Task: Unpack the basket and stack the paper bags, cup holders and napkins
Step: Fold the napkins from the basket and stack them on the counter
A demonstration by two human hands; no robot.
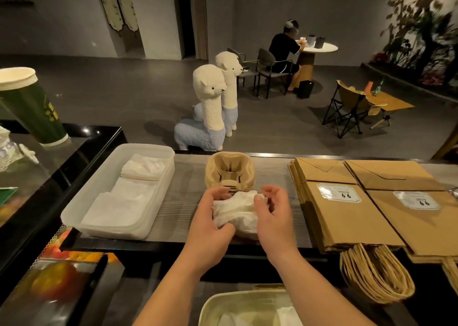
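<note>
A clear plastic tray (112,232) sits at the left end of the grey counter (182,201). Folded white napkins (135,185) lie flat in it in overlapping piles, so it looks like the place where napkins are meant to end up.

Just right of the tray, nested pulp cup holders (230,170) stand as one stack towards the far edge, which leaves the near part of the counter free for working.

There both hands meet on a loose bundle of napkins (234,214), which rests on the counter just in front of the cup holders. The left hand (210,222) curls round the bundle's left side, with the thumb under its near edge. The right hand (275,215) pinches the upper right edge between thumb and fingers. Holding it from both sides probably serves to square the rumpled sheets before they join a pile.

Further right, the brown paper bags (347,209) lie flat in two overlapping stacks. Their twine handles hang over the near edge.

Below the hands, the cream basket (247,294) has more white paper inside, so unpacking seems unfinished.
</note>
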